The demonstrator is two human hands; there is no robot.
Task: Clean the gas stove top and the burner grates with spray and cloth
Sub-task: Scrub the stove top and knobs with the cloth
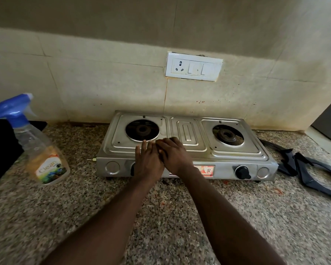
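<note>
A spray bottle stands at the left of the granite desk. On the steel gas stove at mid-desk, the left hand lies flat with its fingers straight and together. The right hand touches it, fingers bent; I cannot tell whether they pinch anything. Two burner grates lie on the desk to the right of the stove.

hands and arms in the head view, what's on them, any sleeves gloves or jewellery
Nothing is worn that shows. The left hand and the right hand have no gloves, and no rings show on the fingers in view. No sleeve, watch or bracelet appears anywhere from the wrists down to the bottom edge of the picture.
</note>
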